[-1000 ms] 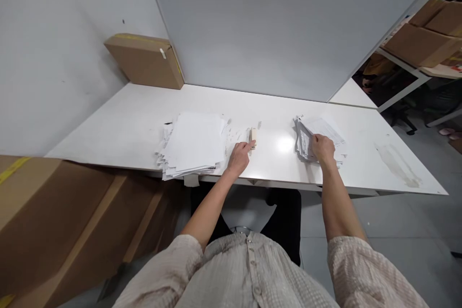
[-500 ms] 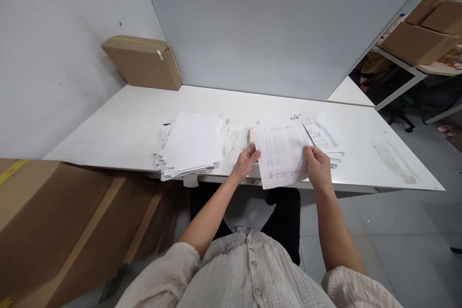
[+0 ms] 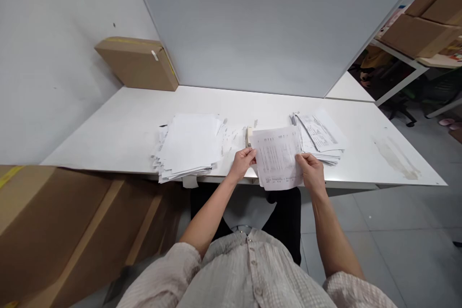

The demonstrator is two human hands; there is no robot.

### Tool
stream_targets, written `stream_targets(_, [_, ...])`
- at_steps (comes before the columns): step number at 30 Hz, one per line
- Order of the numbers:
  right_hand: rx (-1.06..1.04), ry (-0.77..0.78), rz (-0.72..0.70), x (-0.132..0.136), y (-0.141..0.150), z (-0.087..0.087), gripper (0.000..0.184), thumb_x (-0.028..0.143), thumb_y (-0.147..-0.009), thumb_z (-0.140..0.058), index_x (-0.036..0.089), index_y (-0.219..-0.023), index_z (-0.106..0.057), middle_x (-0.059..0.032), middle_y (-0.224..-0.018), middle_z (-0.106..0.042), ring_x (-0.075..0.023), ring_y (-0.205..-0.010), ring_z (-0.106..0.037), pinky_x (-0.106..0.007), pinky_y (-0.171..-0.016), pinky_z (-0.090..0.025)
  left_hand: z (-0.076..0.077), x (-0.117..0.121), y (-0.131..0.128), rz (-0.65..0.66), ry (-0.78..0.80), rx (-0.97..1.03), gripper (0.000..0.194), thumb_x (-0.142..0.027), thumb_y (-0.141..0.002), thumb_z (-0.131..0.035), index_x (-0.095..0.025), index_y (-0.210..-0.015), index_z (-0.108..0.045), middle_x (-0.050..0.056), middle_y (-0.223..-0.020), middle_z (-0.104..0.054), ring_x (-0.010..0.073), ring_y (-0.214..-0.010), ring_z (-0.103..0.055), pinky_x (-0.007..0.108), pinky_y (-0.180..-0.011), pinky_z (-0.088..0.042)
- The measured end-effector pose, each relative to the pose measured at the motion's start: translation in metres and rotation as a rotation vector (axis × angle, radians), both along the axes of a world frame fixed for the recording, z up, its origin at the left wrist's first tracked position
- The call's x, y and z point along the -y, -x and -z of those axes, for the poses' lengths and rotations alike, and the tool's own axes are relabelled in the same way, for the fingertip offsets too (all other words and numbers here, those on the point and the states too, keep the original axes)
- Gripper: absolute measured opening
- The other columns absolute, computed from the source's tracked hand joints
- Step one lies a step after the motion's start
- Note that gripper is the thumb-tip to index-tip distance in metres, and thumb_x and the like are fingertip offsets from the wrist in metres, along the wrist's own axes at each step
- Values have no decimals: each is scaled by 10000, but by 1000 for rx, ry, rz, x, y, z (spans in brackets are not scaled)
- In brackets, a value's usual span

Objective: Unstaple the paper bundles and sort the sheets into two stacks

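Note:
Between my hands is a printed paper sheet (image 3: 277,159), with rows and columns of small text, held above the table's front edge. My left hand (image 3: 242,163) pinches its left edge, and my right hand (image 3: 311,171) grips its right edge. Whether it is one sheet or a few together I cannot tell. Just behind my left fingers lies a small cream-coloured object (image 3: 249,135), partly hidden by the sheet. A pile of printed papers (image 3: 323,132) lies to the right, beyond my right hand. Left of my left hand rests a thicker, uneven stack of paper (image 3: 191,142), blank side up.
The white table (image 3: 133,130) backs onto a grey panel (image 3: 238,29). A cardboard box (image 3: 135,65) stands at its far left corner. Large cardboard boxes (image 3: 65,221) fill the lower left beside me. More boxes (image 3: 420,33) sit on another table at right.
The sheet and my right hand have moved a little left, away from the right-hand pile, so more of that pile shows. Both hands still grip the sheet. The view has shifted slightly.

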State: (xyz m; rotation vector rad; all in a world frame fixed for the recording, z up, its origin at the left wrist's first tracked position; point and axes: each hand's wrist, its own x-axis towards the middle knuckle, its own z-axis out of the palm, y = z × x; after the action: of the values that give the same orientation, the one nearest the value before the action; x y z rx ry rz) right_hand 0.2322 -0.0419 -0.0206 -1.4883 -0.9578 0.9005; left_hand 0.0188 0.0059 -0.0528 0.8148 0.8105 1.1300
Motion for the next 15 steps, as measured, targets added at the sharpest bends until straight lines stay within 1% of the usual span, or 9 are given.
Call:
stream_targets(3, [-110, 73, -130, -1, -2, 3, 303, 487, -700, -650, 205, -811, -672, -20, -774, -654, -173, -722, -581, -277, -625, -460, 3, -1, 1, -58, -26, -101, 336, -457, -663, -691, -130, -722, -639, 9, -651, -615, 128, -627, -578, 304, -652, -507])
stream_targets(5, [-179, 115, -181, -2, -4, 6, 331, 499, -672, -673, 216, -844, -685, -25, -780, -663, -191, -725, -595, -295, -618, -473, 5, 0, 2, -101, -36, -161, 340, -471, -667, -671, -135, -697, -630, -2, -619, -589, 120, -592, -553, 286, -607, -493])
stream_targets(8, [-231, 115, -164, -2, -6, 7, 306, 455, -602, -746, 219, -786, -683, -7, -706, -644, -181, -676, -584, -296, -597, -467, 8, 2, 4, -153, -20, -186, 347, -485, -669, -651, -142, -654, -606, -11, -585, -551, 107, -553, -510, 258, -550, -460])
stream_targets(11, [-292, 130, -164, -1, -2, 5, 289, 449, -580, -762, 215, -708, -650, 2, -651, -620, -170, -633, -567, -294, -573, -457, 11, 4, 6, -176, -20, -203, 354, -489, -672, -641, -149, -609, -568, -20, -560, -507, 99, -539, -478, 246, -533, -437])
stream_targets(15, [-334, 171, -162, 1, 7, 3, 335, 489, -565, -746, 216, -662, -578, 4, -619, -596, -168, -587, -548, -293, -537, -441, 15, 7, 7, -208, -112, -325, 382, -490, -723, -591, -164, -546, -499, -33, -511, -424, 88, -508, -414, 223, -492, -366])
